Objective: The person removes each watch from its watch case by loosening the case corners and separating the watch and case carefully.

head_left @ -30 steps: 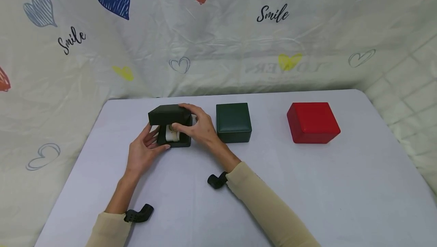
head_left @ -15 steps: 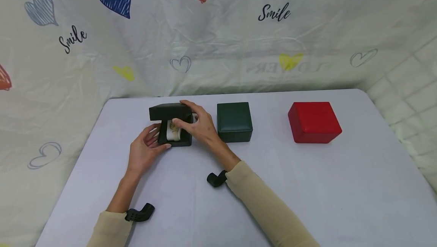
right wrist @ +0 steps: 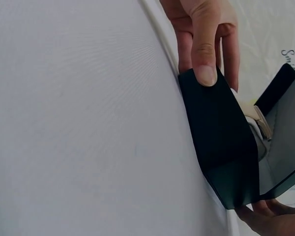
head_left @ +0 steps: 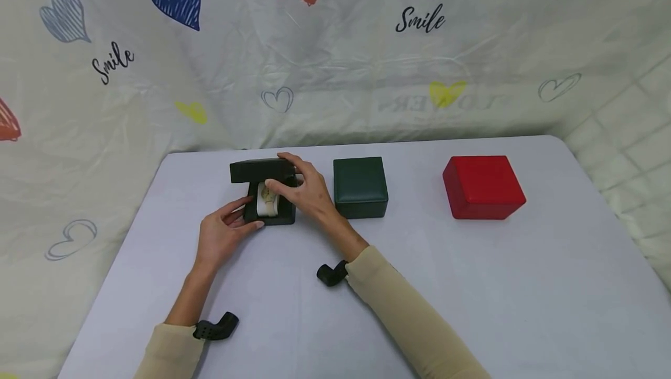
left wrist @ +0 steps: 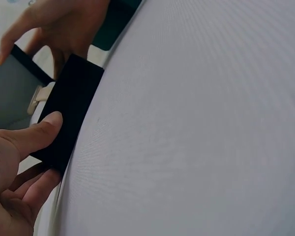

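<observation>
Box (head_left: 267, 216), black, sits near the table's (head_left: 472, 286) back left with its lid (head_left: 260, 170) raised over a watch on a pale cushion (head_left: 265, 203); left hand (head_left: 222, 236) grips its front, right hand (head_left: 306, 190) holds the lid.

Both hands (head_left: 262, 207) forward, close together, fingers curled.

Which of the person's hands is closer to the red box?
The right. The right hand is at the open black box, with a closed green box between it and the red box. The left hand holds the black box's far side, farther away.
</observation>
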Demonstrator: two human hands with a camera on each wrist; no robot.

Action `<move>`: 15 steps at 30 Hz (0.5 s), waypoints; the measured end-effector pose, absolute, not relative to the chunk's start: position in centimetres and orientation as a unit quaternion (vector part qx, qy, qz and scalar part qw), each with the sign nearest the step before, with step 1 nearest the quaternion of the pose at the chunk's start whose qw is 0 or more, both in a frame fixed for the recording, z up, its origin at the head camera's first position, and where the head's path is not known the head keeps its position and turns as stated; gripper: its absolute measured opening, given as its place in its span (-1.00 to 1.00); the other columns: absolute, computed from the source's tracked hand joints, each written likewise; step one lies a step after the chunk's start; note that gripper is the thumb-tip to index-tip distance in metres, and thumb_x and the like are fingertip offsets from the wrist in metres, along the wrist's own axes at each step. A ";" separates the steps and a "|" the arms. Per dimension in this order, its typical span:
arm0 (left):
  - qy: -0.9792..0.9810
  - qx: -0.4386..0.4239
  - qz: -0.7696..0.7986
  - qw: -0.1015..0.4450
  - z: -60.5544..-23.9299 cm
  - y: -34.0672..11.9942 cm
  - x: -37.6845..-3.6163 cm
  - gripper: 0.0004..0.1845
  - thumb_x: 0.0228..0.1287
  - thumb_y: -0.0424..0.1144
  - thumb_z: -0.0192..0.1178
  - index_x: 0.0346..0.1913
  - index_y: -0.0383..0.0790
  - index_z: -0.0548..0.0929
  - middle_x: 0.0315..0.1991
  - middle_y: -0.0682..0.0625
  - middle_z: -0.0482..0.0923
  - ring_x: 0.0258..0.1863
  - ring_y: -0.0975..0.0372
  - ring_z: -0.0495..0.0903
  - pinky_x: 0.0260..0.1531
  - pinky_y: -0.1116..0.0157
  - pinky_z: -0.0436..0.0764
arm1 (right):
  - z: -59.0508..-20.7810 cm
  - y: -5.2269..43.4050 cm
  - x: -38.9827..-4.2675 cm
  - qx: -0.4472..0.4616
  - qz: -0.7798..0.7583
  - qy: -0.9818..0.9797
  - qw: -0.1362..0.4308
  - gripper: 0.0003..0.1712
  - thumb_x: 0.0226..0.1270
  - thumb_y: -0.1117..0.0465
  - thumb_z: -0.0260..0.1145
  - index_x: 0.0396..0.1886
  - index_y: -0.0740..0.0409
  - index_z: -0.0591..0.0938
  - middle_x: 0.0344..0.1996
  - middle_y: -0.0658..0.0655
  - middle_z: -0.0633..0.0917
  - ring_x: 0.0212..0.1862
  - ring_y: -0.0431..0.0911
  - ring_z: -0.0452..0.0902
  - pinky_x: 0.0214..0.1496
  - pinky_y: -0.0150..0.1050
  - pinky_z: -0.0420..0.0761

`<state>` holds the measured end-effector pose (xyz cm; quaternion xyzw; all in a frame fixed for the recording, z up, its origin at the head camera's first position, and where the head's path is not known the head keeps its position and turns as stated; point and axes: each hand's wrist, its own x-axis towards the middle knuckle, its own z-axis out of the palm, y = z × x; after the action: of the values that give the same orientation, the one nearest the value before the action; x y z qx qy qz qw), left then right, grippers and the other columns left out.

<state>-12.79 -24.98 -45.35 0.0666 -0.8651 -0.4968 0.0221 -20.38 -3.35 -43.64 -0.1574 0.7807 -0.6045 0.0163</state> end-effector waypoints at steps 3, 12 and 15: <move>-0.865 0.070 -0.497 0.025 -45.4 -25.0 -12.9 -0.33 0.07 -0.23 0.63 0.30 -0.09 0.69 0.30 -0.24 0.64 0.22 -0.01 0.71 -0.10 0.64 0.64 | -43.6 -3.4 -20.6 -0.148 -0.608 0.780 0.017 -0.25 0.33 -0.12 0.47 0.50 -0.28 0.46 0.34 0.12 0.54 0.29 0.07 0.59 0.19 0.08 0.68; -0.871 0.078 -0.484 0.022 -45.5 -25.0 -13.1 -0.34 0.05 -0.21 0.64 0.28 -0.07 0.71 0.30 -0.22 0.65 0.20 0.03 0.73 -0.11 0.63 0.64 | -43.3 -3.7 -20.8 -0.118 -0.612 0.782 0.026 -0.26 0.32 -0.21 0.43 0.48 -0.38 0.46 0.34 0.06 0.54 0.28 0.04 0.57 0.21 0.07 0.65; -0.870 0.076 -0.486 0.022 -45.5 -25.1 -13.1 -0.35 0.05 -0.22 0.64 0.28 -0.08 0.71 0.29 -0.23 0.65 0.18 0.03 0.74 -0.12 0.62 0.65 | -43.3 -3.9 -20.8 -0.108 -0.611 0.783 0.031 -0.26 0.33 -0.25 0.41 0.49 -0.39 0.44 0.37 0.07 0.51 0.30 0.04 0.55 0.22 0.08 0.64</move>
<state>-13.09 -25.09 -45.50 0.0758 -0.8703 -0.4862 0.0218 -20.85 -3.88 -43.26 -0.1084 0.7832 -0.6114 0.0313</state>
